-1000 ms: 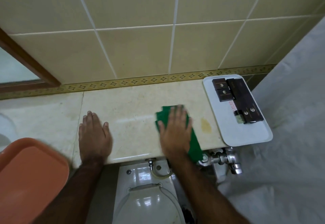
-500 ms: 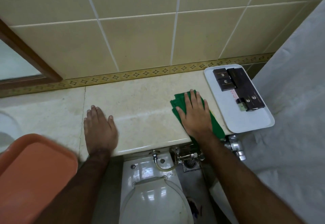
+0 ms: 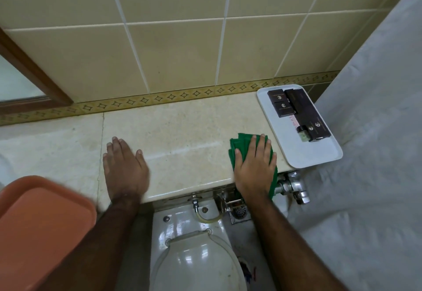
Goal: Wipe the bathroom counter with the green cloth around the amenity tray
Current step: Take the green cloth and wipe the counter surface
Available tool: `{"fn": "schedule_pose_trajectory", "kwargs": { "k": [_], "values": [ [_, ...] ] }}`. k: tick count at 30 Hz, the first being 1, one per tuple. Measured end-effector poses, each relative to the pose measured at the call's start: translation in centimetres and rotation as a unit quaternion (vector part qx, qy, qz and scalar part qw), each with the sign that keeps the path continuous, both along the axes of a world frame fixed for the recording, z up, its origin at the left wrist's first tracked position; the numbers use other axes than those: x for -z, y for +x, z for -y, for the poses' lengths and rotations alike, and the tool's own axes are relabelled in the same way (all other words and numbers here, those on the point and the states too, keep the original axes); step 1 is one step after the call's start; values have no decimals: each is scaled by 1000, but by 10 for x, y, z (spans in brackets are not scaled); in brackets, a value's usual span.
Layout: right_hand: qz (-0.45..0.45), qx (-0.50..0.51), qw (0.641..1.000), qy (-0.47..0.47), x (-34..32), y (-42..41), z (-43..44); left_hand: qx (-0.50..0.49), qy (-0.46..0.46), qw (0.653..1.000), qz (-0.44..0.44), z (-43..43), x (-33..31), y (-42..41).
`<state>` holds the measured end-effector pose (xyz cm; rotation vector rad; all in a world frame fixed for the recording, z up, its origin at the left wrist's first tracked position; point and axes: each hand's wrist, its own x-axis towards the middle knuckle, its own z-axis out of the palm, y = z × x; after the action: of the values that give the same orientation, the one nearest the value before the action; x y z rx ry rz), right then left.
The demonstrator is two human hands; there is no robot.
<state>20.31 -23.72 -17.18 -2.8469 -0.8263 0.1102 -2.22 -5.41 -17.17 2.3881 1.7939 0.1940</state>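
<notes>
Right hand [image 3: 254, 165] flat, fingers spread, pressing green cloth [image 3: 237, 148] on marble surface [image 3: 182, 135] just beside white amenity tray [image 3: 308, 153]. Left hand [image 3: 124, 167] open, palm down on surface, well apart.

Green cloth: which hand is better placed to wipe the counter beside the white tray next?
Right. The right hand presses flat on the green cloth beside the white tray; the left hand rests bare on the counter.

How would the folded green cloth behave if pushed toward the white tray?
The folded green cloth would probably slide easily: the polished marble counter looks smooth. Likely floppy, since its end droops over the counter's edge. It may bunch under the right hand.
</notes>
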Motion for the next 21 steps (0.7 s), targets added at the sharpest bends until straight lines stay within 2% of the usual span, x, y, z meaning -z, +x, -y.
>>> {"fn": "schedule_pose_trajectory", "kwargs": {
  "k": [6, 9, 12, 14, 17, 19, 21],
  "values": [
    [-10, -14, 999, -35, -1, 21, -48, -5, 7, 1000, -1, -1, 5, 0],
    [-7, -124, 991, -48, -2, 20, -72, -4, 7, 1000, -1, -3, 8, 0],
    [-6, -249, 967, -46, -2, 12, -59, 1, 9, 1000, -2, -2, 8, 0],
    [-11, -209, 977, -39, -1, 13, -38, 0, 8, 1000, 0, -3, 8, -1],
    [-12, -53, 998, -27, -2, 12, -22, 1, 7, 1000, 0, -2, 7, -2],
    [-14, -15, 999, -32, -3, 8, -28, -1, 4, 1000, 1, -2, 7, -1],
    [-14, -25, 999, -30, -3, 6, -44, -4, 6, 1000, -1, -3, 9, -1]
  ]
}}
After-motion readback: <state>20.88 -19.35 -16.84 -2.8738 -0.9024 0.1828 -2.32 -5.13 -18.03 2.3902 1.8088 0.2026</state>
